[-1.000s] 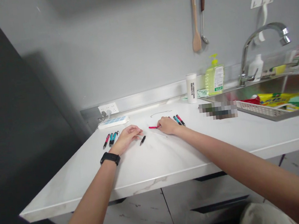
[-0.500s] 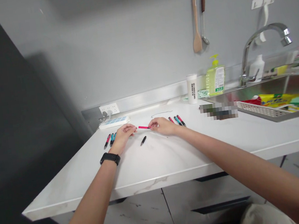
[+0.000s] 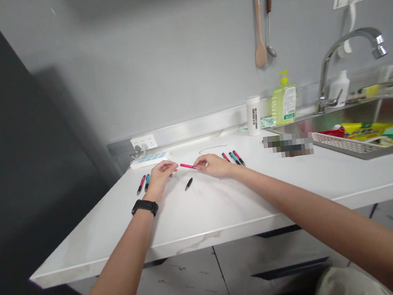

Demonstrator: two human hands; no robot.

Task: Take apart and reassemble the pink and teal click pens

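My right hand (image 3: 213, 165) pinches the black end of a pink pen barrel (image 3: 187, 166) just above the counter. Close to the barrel's free end, the thumb and fingers of my left hand (image 3: 163, 176) are pressed together; anything between them is too small to make out. A black pen grip section (image 3: 189, 184) lies on the counter between my hands. Part of a thin pen refill (image 3: 216, 178) shows below my right hand. Left of my left hand lie a pink pen (image 3: 141, 185) and a teal pen (image 3: 147, 182).
Beyond my right hand lie pink and teal pens (image 3: 234, 158). A power strip (image 3: 150, 160) sits at the back left of the white counter (image 3: 204, 213). A white cup (image 3: 254, 116), a soap bottle (image 3: 284, 104) and the sink (image 3: 360, 151) are to the right.
My left hand has shifted slightly up and left. The pink barrel in my right hand has tilted a little, its free end moving up and left.
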